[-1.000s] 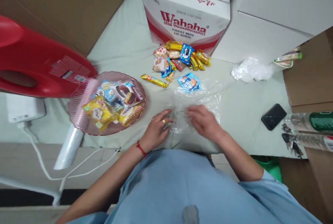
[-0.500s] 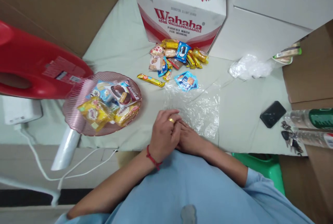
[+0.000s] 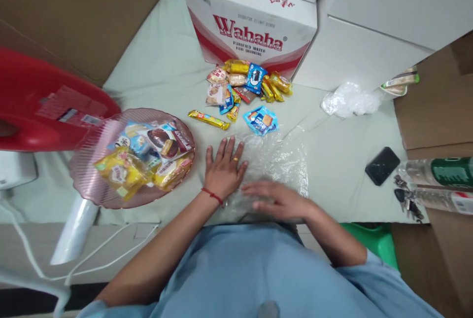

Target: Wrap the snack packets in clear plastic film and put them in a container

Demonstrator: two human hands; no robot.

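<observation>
My left hand (image 3: 223, 170) lies flat with fingers spread, at the left edge of a clear plastic bag (image 3: 283, 155) on the table. My right hand (image 3: 277, 198) is over the bag's near part, blurred, its fingers stretched out and holding nothing. Whether it touches the bag I cannot tell. Beyond the bag are light-blue snack packets (image 3: 261, 120) and a yellow stick-shaped snack (image 3: 209, 119). A pile of small wrapped snacks (image 3: 236, 80) lies behind them. Left of my left hand stands a pink ribbed glass plate (image 3: 86, 170) with several packaged snacks, among them a yellow packet (image 3: 120, 172).
A Wahaha water carton (image 3: 251, 27) stands at the back. On the left are a red plastic jug (image 3: 55, 106) and a plastic roll (image 3: 76, 231). To the right lie crumpled plastic (image 3: 351, 100), a black phone-like object (image 3: 382, 165), keys (image 3: 408, 199) and bottles (image 3: 453, 172).
My hands, one over the other before, have come apart. The left has moved forward and spread flat; the right has shifted right with its fingers stretched. The whole view has shifted slightly.
</observation>
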